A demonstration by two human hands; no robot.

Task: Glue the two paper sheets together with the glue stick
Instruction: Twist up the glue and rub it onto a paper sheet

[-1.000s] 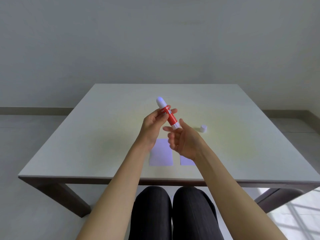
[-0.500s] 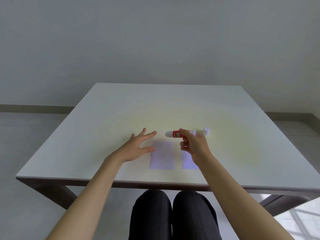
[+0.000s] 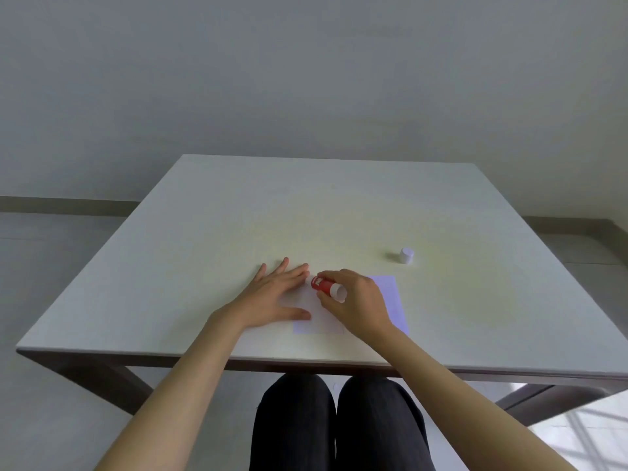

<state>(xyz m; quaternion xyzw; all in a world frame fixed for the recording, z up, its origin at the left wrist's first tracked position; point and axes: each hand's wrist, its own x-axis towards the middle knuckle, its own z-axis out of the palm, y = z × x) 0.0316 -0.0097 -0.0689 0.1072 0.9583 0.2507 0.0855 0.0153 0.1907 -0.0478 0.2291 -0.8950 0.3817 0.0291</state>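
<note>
Two small pale lilac paper sheets lie side by side near the table's front edge. My left hand (image 3: 276,295) rests flat, fingers spread, on the left sheet (image 3: 319,321). My right hand (image 3: 356,302) grips the red glue stick (image 3: 325,284), tilted with its uncapped tip down at the far end of the left sheet, close to my left fingertips. The right sheet (image 3: 390,300) is partly hidden under my right hand and wrist. The glue stick's white cap (image 3: 406,255) stands alone on the table, further back and to the right.
The white square table (image 3: 204,232) has a dark frame and legs. A plain wall and floor lie beyond it. My knees in dark trousers (image 3: 339,423) sit under the front edge.
My left hand let go of the glue stick and dropped flat onto the left sheet. My right hand brought the stick down from the air, tip onto that sheet's far end.
</note>
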